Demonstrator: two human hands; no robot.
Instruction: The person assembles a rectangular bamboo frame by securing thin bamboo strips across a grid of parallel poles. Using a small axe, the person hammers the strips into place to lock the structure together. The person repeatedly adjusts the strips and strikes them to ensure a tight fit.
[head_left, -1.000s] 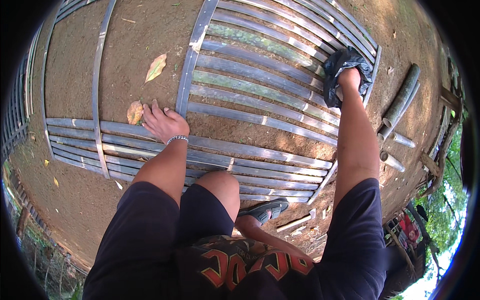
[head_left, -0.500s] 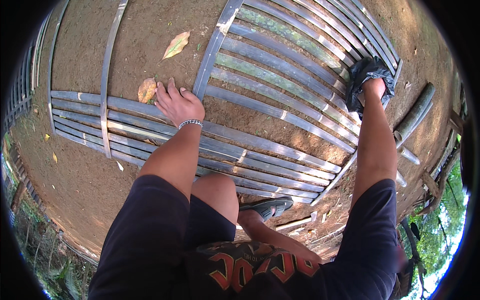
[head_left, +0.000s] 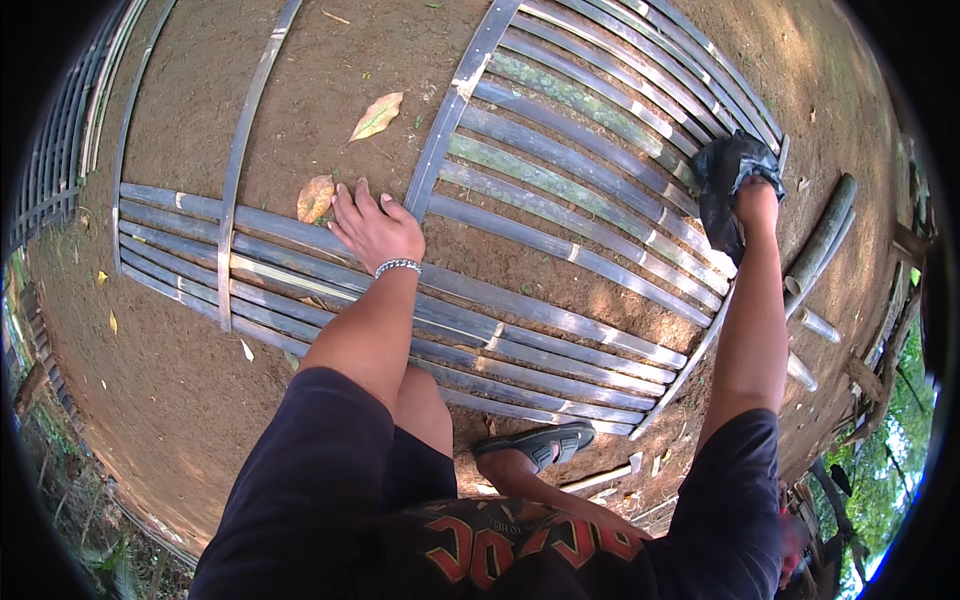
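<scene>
My left hand [head_left: 382, 232], with a chain bracelet at its wrist, rests palm down with fingers out on the dark slats of a low bamboo frame [head_left: 530, 285]. Next to its fingertips lies a brown dry leaf [head_left: 315, 199]. On the far right, my right hand [head_left: 757, 203] is closed around a crumpled black plastic bag [head_left: 720, 175]. The bag is pressed against the right ends of the slats in the upper section, some of them greenish. Part of the right fingers is hidden in its folds.
A yellowish leaf [head_left: 377, 117] lies on the brown soil beyond my left hand. Cut bamboo poles [head_left: 822, 235] lie at the right. My sandalled foot [head_left: 545, 443] stands by the frame's near edge. Another slatted panel [head_left: 50, 150] is at the far left.
My right hand has drawn slightly nearer with the bag, which now hangs lower and is bunched under the fingers. The left hand stays on the same slats; the view has shifted a little.
</scene>
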